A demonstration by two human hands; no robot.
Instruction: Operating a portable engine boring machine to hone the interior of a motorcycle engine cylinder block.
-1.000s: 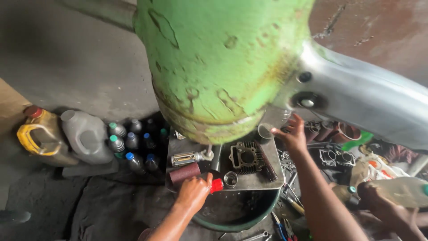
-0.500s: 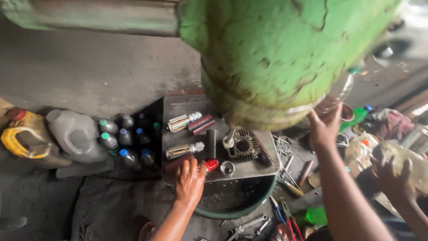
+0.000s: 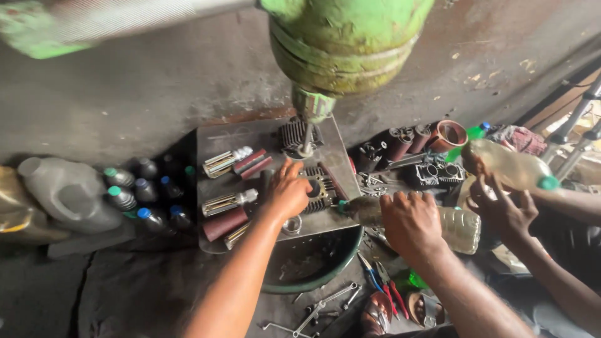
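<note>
Two hands of the wearer are shown reaching forward from the lower edge. The right hand (image 3: 410, 222) is closed over the neck end of a clear plastic bottle (image 3: 454, 226), which lies nearly horizontal with its long axis left to right and its mouth toward a finned engine cylinder (image 3: 319, 191). The left hand (image 3: 288, 191), fingers curled, is rested on that cylinder's left side; whether it is gripped cannot be told. The cylinder is thus placed between the two hands, touching the left and just beside the bottle's mouth. It is carried on a metal plate (image 3: 216, 138) serving as a bench, laid over a green basin (image 3: 341, 266), with pliers (image 3: 382, 285) and spanners on the floor nearest the wearer. Beyond, a drill spindle (image 3: 310, 109) is seen descending to a second finned part. At the right, another person's hand (image 3: 501, 209) is raised beside a second bottle (image 3: 510, 164). Small bottles (image 3: 141, 197) and a grey wall lie farthest.
</note>
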